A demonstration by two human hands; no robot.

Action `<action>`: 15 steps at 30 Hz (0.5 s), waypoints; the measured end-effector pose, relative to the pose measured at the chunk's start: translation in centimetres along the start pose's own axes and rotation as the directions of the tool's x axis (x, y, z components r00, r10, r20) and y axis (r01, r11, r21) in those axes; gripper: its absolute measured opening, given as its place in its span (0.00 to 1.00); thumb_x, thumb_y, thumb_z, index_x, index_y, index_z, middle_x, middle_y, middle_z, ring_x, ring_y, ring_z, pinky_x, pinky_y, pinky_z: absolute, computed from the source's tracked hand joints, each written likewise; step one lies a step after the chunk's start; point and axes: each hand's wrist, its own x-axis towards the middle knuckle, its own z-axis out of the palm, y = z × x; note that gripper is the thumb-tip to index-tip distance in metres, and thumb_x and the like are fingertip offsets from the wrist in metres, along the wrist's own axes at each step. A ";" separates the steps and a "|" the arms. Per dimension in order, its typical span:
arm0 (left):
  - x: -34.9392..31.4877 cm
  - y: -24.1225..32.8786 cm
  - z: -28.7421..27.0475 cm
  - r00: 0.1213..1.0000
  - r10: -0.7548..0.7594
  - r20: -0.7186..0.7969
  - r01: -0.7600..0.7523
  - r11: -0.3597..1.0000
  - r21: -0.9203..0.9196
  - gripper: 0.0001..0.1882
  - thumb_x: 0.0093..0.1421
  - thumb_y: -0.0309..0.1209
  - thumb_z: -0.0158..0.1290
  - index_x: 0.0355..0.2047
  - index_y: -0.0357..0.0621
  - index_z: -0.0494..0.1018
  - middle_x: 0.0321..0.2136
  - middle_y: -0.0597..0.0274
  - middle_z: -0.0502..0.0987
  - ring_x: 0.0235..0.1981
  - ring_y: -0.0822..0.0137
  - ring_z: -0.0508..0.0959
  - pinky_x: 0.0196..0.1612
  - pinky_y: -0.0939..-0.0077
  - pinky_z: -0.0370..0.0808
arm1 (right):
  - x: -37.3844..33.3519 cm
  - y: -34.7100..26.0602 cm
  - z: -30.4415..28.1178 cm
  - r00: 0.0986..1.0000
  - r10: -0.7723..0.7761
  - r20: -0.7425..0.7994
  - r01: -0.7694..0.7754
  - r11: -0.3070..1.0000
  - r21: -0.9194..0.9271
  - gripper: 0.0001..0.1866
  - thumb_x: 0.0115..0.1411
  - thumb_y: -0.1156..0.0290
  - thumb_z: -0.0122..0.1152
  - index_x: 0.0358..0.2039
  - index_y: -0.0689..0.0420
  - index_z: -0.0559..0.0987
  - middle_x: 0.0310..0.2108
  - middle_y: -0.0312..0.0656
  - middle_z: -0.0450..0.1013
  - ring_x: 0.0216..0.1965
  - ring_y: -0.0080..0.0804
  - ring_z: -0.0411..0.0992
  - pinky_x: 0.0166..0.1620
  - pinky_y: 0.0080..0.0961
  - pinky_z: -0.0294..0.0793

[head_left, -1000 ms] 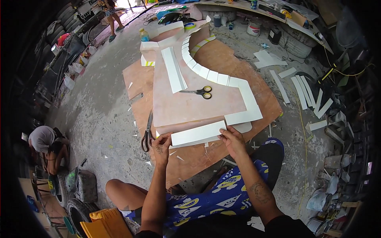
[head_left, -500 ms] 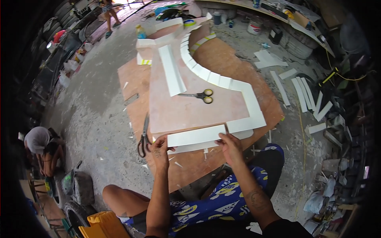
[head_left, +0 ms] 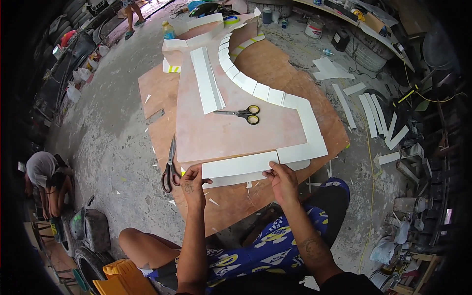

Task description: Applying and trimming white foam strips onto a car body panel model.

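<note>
A pink curved panel (head_left: 231, 128) lies on brown plywood (head_left: 157, 93) on the concrete floor, edged with white strips. Both my hands hold a long white strip (head_left: 241, 164) along the panel's near edge. My left hand (head_left: 192, 179) pinches its left end; my right hand (head_left: 281, 178) grips it near its right end, beside the white corner piece (head_left: 302, 152). Yellow-handled scissors (head_left: 243, 113) rest on the panel. Black-handled scissors (head_left: 170, 169) lie on the plywood just left of my left hand.
Loose white strips (head_left: 373, 115) lie on the floor at the right, and a stack of strips (head_left: 206, 78) sits on the panel. A person (head_left: 44, 172) crouches at far left. Paint cans and clutter line the back bench. A yellow crate (head_left: 123, 278) stands near my knee.
My hands stay on the white strip at the panel's near edge, shifting it slightly. The view has tilted a little, so everything sits lower in the picture.
</note>
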 end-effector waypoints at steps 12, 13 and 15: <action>0.1 0.0 -0.1 1.000 0.004 -0.001 -0.004 1.000 -0.007 0.07 0.61 0.28 0.56 0.35 0.34 0.76 0.28 0.59 0.80 0.26 0.73 0.78 0.26 0.82 0.74 | 0.0 -0.1 0.4 1.000 -0.030 -0.002 0.030 1.000 -0.005 0.03 0.60 0.76 0.60 0.31 0.61 0.79 0.30 0.40 0.75 0.32 0.27 0.74 0.41 0.30 0.78; 0.1 0.2 0.1 0.999 0.025 0.023 -0.025 1.000 -0.002 0.07 0.61 0.27 0.56 0.35 0.34 0.76 0.28 0.59 0.80 0.26 0.73 0.78 0.26 0.82 0.74 | -0.1 -0.4 0.6 0.999 -0.033 -0.022 0.033 0.999 -0.015 0.03 0.60 0.77 0.59 0.31 0.61 0.78 0.30 0.40 0.75 0.32 0.27 0.73 0.41 0.30 0.78; 0.3 0.1 0.8 1.000 0.008 -0.002 -0.008 1.000 -0.026 0.08 0.61 0.27 0.56 0.35 0.33 0.77 0.28 0.59 0.80 0.25 0.73 0.78 0.26 0.81 0.74 | -0.1 -0.8 0.7 1.000 -0.027 -0.011 0.026 1.000 -0.014 0.02 0.60 0.76 0.59 0.31 0.61 0.78 0.30 0.39 0.74 0.32 0.26 0.73 0.41 0.29 0.78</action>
